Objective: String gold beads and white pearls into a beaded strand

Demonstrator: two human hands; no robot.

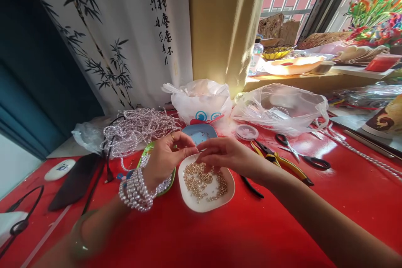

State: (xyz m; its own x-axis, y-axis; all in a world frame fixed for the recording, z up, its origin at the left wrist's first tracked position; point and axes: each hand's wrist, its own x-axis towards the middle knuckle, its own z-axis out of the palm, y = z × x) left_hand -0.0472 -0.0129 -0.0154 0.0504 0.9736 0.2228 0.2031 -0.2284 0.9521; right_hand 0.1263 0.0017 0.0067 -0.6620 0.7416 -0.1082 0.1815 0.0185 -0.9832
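Above a white dish [190, 203] of small gold beads [197, 178], my two hands meet almost fingertip to fingertip. My left hand [168, 155] pinches thumb against finger, and strands of pearly beads [135, 192] wrap its wrist. Opposite it, my right hand [224, 154] has its fingers drawn together in a pinch. A thin pale line, too fine to name, shows between the fingertips. Partly behind my left hand lies a green tray [171, 182] holding silvery beads [165, 185]. Just beyond the hands is a blue dish [201, 130] with a few tiny bits in it.
Heaped bead strands [138, 127] lie at back left. Plastic bags [279, 106] stand along the back. Yellow-handled pliers [289, 167] and black scissors [315, 162] lie to the right, partly near my right forearm. A dark phone-like slab [75, 180] and cables [94, 188] are left.
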